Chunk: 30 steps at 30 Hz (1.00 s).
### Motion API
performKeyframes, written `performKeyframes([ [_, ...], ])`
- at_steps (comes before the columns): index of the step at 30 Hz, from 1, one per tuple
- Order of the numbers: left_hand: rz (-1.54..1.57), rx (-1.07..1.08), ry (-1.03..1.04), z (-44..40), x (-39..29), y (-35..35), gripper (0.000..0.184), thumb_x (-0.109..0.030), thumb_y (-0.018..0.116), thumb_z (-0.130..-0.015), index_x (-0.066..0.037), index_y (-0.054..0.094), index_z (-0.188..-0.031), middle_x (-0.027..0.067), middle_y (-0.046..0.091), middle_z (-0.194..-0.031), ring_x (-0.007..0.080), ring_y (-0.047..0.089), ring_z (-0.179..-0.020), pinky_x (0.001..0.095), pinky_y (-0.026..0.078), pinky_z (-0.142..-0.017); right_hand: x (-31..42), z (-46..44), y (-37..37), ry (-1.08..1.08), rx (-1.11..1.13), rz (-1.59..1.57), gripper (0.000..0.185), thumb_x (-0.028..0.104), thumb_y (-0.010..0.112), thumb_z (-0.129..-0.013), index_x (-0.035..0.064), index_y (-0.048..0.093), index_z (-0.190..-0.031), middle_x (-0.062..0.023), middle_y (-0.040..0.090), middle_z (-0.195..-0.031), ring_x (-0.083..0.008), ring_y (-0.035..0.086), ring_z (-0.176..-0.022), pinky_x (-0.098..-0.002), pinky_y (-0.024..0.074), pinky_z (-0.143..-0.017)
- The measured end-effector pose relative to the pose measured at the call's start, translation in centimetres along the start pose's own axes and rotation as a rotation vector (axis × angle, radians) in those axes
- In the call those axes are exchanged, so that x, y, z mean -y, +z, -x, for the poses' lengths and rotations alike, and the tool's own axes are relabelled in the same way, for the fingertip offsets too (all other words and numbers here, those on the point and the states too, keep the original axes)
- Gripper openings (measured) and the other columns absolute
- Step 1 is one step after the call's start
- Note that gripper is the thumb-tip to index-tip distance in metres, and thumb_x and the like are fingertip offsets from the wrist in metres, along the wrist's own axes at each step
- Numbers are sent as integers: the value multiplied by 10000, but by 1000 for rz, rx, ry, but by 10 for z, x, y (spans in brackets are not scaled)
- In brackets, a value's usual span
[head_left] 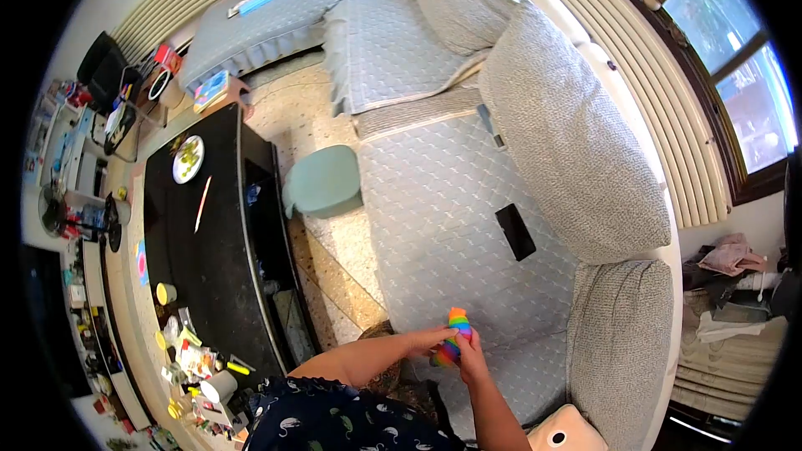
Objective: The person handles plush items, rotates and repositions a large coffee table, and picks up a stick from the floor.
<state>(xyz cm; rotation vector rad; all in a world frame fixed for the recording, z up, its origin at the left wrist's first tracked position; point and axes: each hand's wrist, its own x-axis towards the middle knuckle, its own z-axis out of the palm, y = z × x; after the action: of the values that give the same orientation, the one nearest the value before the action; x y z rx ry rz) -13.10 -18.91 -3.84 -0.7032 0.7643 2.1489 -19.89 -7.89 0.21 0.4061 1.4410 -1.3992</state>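
A small tube-like toy [457,328] in rainbow stripes, with an orange end pointing away from me, is held low over the sofa seat. My left hand [430,341] reaches in from the left, its fingers closed on the toy's side. My right hand [472,355] grips it from the other side, thumb pointing up along it. The fingers cover part of the toy, and its lower end looks slightly blurred. A black phone [515,232] lies on the quilted grey sofa cover [434,192], beyond my right hand.
Left of the sofa stands a black coffee table [196,225] with a plate of food [189,159] and clutter at its near end. A green stool [324,181] sits between them. Grey cushions [576,142] line the sofa's right side. A pale plush [566,430] is near my right arm.
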Motion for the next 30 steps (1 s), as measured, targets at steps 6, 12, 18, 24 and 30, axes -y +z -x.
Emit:
performKeyframes([
  [6, 180, -151, 391, 69, 52, -9, 561, -427, 518, -674, -82, 338, -1078, 82, 450, -952, 194, 463, -829, 293, 395, -668, -68, 2, 22, -130, 356, 658, 596, 197, 532, -675, 112, 223, -1178, -141, 290, -1081, -228, 371, -955, -332, 333, -792],
  [12, -392, -865, 303, 192, 110, -36, 634, -457, 575, -599, -24, 391, -1024, 118, 509, -880, 189, 504, -796, 275, 412, -668, -80, 78, 51, -417, 440, 1112, 480, 160, 538, -670, 92, 348, -1106, -129, 324, -1042, -208, 464, -811, -308, 388, -692],
  [18, -82, -1507, 78, 257, 261, -102, 629, -457, 591, -544, -2, 446, -953, 160, 507, -905, 255, 505, -825, 326, 397, -703, -127, 66, -63, -417, 406, 1410, 295, 187, 540, -651, 29, 519, -900, -133, 526, -825, -222, 521, -752, -297, 413, -656],
  [24, 703, -1644, 497, 289, 334, -153, 389, -251, 598, -631, 11, 453, -879, 87, 491, -765, 172, 492, -666, 310, 418, -574, -114, 103, -105, -35, 101, 1481, 301, 238, 526, -640, 20, 543, -846, -128, 553, -810, -214, 527, -749, -292, 410, -666],
  [30, 687, -1711, 366, 322, 322, -196, 542, -244, 646, -560, 51, 391, -937, 134, 486, -849, 226, 492, -736, 329, 409, -630, -113, 105, -59, -2, -19, 1596, 310, 258, 511, -649, 22, 542, -847, -130, 556, -798, -220, 527, -750, -297, 409, -664],
])
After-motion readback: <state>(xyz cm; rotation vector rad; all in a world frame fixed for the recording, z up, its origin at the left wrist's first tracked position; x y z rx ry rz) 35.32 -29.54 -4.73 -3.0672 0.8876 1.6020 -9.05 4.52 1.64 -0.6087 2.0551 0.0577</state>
